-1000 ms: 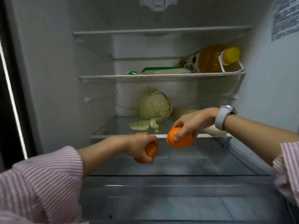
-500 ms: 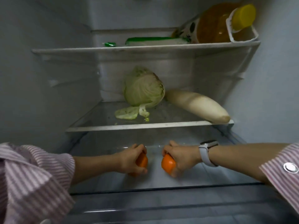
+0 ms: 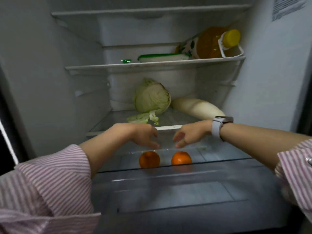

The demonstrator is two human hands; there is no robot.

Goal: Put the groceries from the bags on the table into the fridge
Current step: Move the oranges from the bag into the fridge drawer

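Note:
Two oranges lie side by side on the lowest glass shelf of the open fridge: the left orange and the right orange. My left hand hovers just above the left orange, fingers loosely spread, holding nothing. Above the right orange my right hand hangs open too, with a white watch on its wrist. Neither hand touches the fruit.
On the shelf above lie a green cabbage with a loose leaf and a white radish. Higher up lie an oil bottle with a yellow cap and a green-edged packet. A clear drawer cover sits below the oranges.
Both hands set the oranges down on the lowest shelf, let go, and lifted away. The camera view has pulled back and tilted up.

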